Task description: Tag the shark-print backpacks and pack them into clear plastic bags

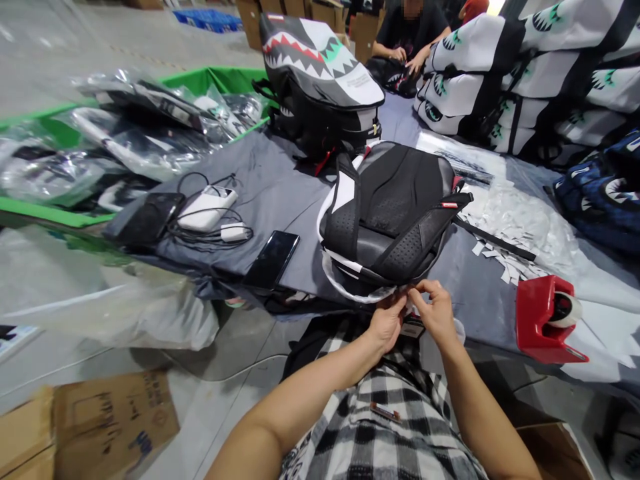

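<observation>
- Head view: a black backpack (400,200) lies straps-up at the near edge of a cloth-covered table (275,183), its white-trimmed rim meeting that edge.
- The person's left hand (387,325) bends its fingers in at the backpack's near rim; what sits between the fingertips is too small to tell, as is how tightly they close.
- Just beside it, the right hand (436,308) curls thumb and fingers toward the same spot; whether it pinches anything cannot be told.
- Left of the backpack, a dark phone (273,259) rests by the near edge, with a white adapter (207,208) and black cables toward the table's left corner.
- Right of it, white slips (507,263) scatter near a red tape dispenser (537,320) at the near edge.
- Beyond, a shark-mouth backpack (325,67) stands toward the far edge, and stacked white-and-black bags (473,50) fill the far right corner.
- Past the far edge, a co-worker handles a dark bag (393,73).
</observation>
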### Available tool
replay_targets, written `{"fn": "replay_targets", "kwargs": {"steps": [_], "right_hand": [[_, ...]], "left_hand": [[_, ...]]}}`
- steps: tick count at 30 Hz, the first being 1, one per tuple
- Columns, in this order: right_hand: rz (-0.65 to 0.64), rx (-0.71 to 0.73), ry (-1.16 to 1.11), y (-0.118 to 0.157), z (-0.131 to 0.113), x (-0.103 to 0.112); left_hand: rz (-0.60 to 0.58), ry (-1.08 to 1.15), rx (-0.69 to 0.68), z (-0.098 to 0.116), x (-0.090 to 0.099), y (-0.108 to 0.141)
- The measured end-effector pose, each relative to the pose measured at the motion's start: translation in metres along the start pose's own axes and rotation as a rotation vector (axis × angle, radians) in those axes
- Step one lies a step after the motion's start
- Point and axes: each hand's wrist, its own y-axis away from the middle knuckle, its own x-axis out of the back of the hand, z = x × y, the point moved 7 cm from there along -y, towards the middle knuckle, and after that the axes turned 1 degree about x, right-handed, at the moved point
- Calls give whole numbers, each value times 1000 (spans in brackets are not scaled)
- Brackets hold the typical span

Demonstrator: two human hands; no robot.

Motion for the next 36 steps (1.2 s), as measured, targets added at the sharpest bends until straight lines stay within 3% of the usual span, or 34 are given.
{"fn": "replay_targets", "kwargs": {"steps": [4, 6, 10, 14, 16, 18, 22, 28, 32, 36], "right_hand": [[-53, -6, -30, -3, 5, 3], [8, -2, 7, 4, 9, 22], [295, -93, 160, 40, 37, 104], [629, -368, 262, 101, 86, 201], [744, -491, 270, 128, 109, 234], [798, -557, 264, 143, 129, 252], [845, -620, 219, 148, 155, 260], [775, -639, 130, 122, 173, 260], [773, -627, 137, 116, 165, 266], [842, -588, 160, 136, 143, 263]], "left_hand": [[39, -72, -50, 4, -1, 1], [68, -105, -56, 5, -1, 1], [101, -162, -62, 4, 3, 5], [125, -239, -22, 1, 9, 4], [125, -251, -33, 1, 9, 2], [111, -266, -46, 1, 6, 3], [103, -308, -60, 3, -1, 10], [127, -347, -97, 5, -2, 11], [117, -355, -126, 7, -4, 12], [116, -329, -118, 7, -5, 13]]}}
